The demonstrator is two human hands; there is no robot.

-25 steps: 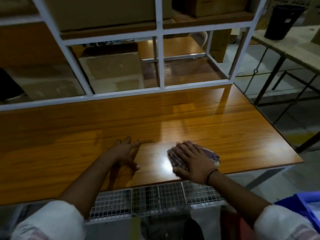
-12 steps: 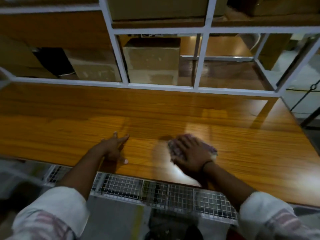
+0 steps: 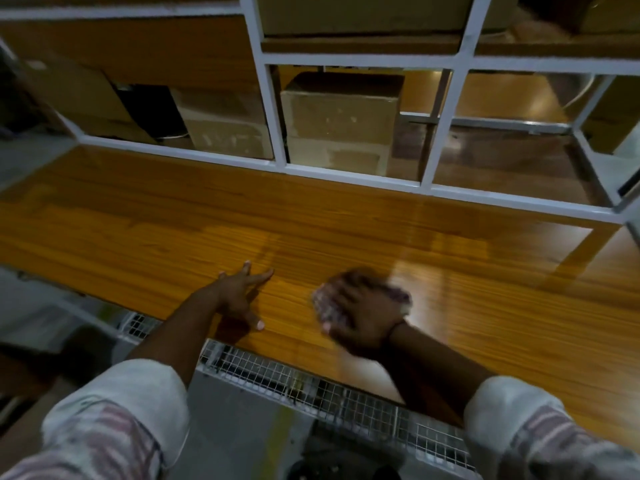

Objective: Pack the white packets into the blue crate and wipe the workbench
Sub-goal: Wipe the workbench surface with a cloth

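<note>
Left sleeve: your left sleeve (image 3: 114, 420), pale and striped, sits nearest at the lower left, with the forearm bare beyond it.
Right sleeve: your right sleeve (image 3: 540, 431) is the same on the other side, low and close, with the forearm reaching forward.
Mesh: a wire mesh (image 3: 311, 386) runs below both forearms, just under the bench's near edge.
Left hand: your left hand (image 3: 239, 296) is palm down on the wood, fingers straight and fanned, thumb out toward you. There's nothing in it.
Right hand: your right hand (image 3: 363, 317) is apart from the left one, off to its right. It's palm down, fingers spread over the cloth and pressing it to the wood, and it's blurred.
Cloth: the cloth (image 3: 323, 299) is bunched under your right hand, and pale patterned edges peek out left of the fingers and past them.
Workbench: the workbench (image 3: 346, 230) is glossy orange wood, stretching away beyond both hands, with a bright glare just right of your right hand.
Frame: a white frame (image 3: 346, 178) stands along the far edge.
Box: there's a cardboard box (image 3: 341, 123) behind the frame, straight ahead of the gap between your hands.
</note>
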